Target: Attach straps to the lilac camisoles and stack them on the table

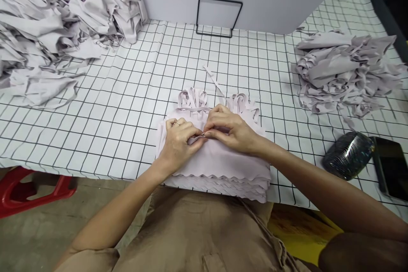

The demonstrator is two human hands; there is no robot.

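A neat stack of pale lilac garments [216,165] with scalloped hems lies at the table's near edge, straps bunched at its far end. My left hand [178,142] and my right hand [228,129] rest on top of the stack, fingertips meeting. Both pinch a thin strip of the top garment's fabric between thumb and fingers. A ring shows on my left hand. A loose strap [215,80] trails away from the stack toward the back.
A big heap of the same lilac fabric [54,25] fills the far left; a smaller heap [344,72] lies at the right. A dark hair claw [347,155] and a phone [390,165] sit near the right edge. A black wire stand [218,17] leans on the grey wall; a red stool [28,189] is below left.
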